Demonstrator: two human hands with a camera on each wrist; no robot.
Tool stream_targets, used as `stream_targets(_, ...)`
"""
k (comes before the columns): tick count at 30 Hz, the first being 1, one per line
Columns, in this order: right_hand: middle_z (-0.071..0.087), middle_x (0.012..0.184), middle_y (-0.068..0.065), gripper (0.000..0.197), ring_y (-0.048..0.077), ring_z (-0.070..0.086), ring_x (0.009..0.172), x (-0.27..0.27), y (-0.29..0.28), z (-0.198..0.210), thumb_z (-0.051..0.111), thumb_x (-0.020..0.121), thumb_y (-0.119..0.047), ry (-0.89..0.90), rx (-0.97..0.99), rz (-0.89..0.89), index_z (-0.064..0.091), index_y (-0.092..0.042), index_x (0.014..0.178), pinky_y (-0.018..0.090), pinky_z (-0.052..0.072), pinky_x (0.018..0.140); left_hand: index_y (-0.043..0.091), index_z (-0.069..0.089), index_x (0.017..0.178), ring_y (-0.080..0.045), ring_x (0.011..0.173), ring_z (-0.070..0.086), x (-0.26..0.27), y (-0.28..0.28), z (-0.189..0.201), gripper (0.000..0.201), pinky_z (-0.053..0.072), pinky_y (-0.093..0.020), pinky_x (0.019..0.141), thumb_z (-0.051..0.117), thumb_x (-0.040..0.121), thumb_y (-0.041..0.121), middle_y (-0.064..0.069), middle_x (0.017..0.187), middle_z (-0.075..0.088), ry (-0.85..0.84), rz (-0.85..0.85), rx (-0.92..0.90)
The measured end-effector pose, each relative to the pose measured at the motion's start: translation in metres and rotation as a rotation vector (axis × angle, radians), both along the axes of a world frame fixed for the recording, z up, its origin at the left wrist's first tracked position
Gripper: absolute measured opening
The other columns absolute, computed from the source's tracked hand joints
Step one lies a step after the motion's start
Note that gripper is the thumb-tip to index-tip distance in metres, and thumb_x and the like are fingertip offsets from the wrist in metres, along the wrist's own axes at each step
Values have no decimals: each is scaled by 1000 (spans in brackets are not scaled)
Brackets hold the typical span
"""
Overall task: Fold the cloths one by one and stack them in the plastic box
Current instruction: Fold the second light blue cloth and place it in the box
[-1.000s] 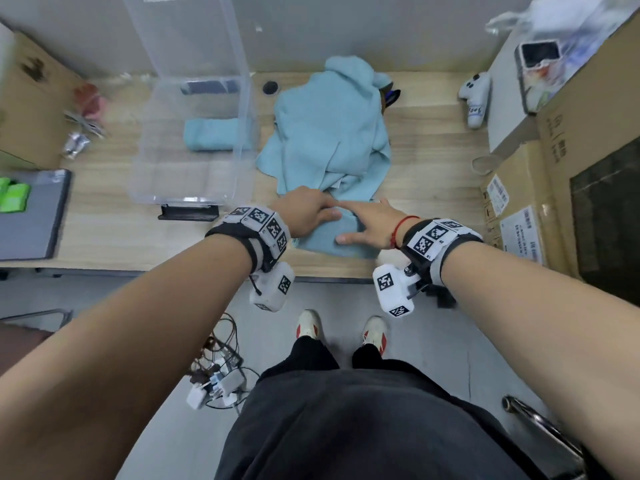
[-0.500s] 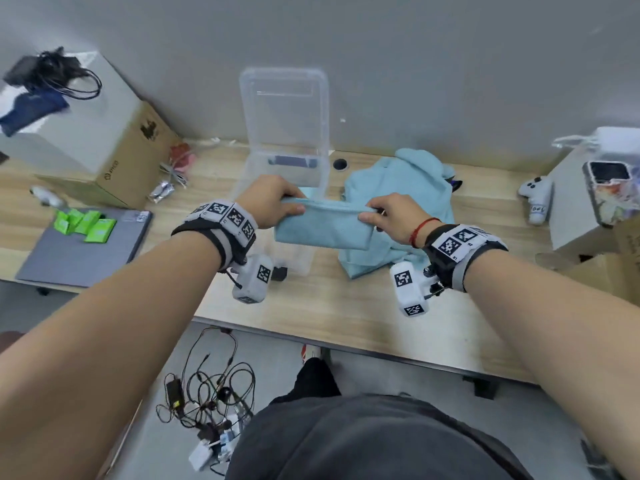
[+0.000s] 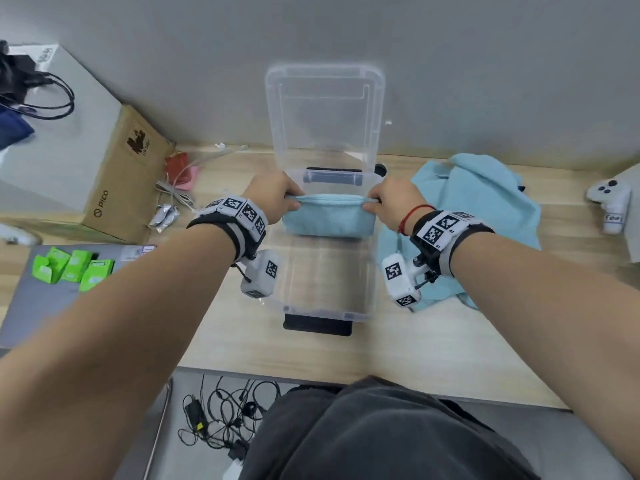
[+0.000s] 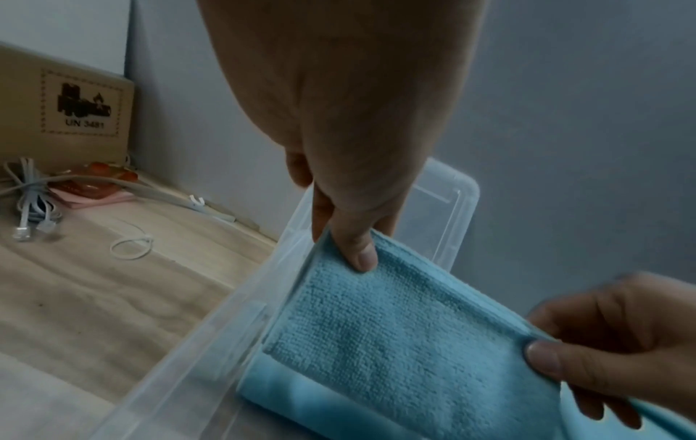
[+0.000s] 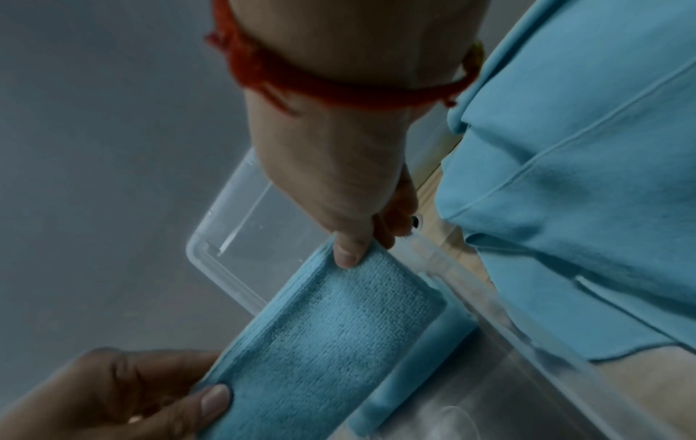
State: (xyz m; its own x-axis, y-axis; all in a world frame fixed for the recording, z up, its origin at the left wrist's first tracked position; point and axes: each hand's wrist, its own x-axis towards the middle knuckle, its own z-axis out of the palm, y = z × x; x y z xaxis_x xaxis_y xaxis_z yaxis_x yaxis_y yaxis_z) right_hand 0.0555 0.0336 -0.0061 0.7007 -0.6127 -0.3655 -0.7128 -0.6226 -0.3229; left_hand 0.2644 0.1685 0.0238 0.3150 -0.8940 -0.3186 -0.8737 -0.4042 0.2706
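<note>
A folded light-blue cloth (image 3: 329,218) (image 4: 406,336) (image 5: 324,330) hangs over the far part of the clear plastic box (image 3: 325,306). My left hand (image 3: 273,199) (image 4: 350,241) pinches its upper left corner and my right hand (image 3: 391,202) (image 5: 354,238) pinches its upper right corner. Under it, inside the box, lies another folded blue cloth (image 4: 297,396) (image 5: 410,366). The box's clear lid (image 3: 325,109) stands upright against the wall. A heap of unfolded blue cloths (image 3: 478,216) (image 5: 583,178) lies on the table right of the box.
A cardboard box (image 3: 128,178), cables (image 4: 34,190) and a red item (image 3: 178,166) sit at the left. Green packets (image 3: 72,268) lie on a grey laptop (image 3: 31,306). A white controller (image 3: 609,206) is at the far right. Cables (image 3: 221,420) lie on the floor.
Both hands lifted the folded cloth from the table's front edge and carried it left, over the plastic box. It now hangs lower, inside the box's walls.
</note>
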Motion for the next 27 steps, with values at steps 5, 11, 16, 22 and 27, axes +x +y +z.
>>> stream_targets(5,60,84,11,25,31,60,86,29,-5,-28,56,96,-32,192,-83,42,57,-10,82,31,45,68,32,61,74,-22,75,42,12,-15,-39,29,19,-35,76,53,95,14,8,66,51,-175,-161,158)
stream_targets(11,49,99,6,15,32,59,93,44,-3,-44,56,95,-26,361,-281,124,63,-14,102,34,38,64,23,43,62,-25,82,38,12,-32,-51,35,27,-41,87,45,83,-5,1,69,42,-345,-340,234)
stream_targets(16,52,100,6,14,29,64,87,53,-6,-49,60,92,-21,402,-335,102,65,-16,104,32,37,62,26,66,86,-24,85,42,22,-44,-77,27,27,-43,88,52,90,3,-3,81,55,-345,-310,233)
stream_targets(22,57,93,6,14,31,64,86,56,-10,-56,63,90,-21,366,-347,38,62,-14,103,33,38,62,25,68,101,-25,93,53,31,-47,-89,25,22,-39,83,56,92,5,-1,91,67,-327,-198,10)
stream_targets(27,63,99,9,25,31,63,89,52,-11,-58,52,95,-34,258,-366,64,60,-12,104,33,36,64,23,68,97,-28,91,59,33,-50,-87,18,41,-35,78,57,91,10,-2,101,65,-120,-183,-71)
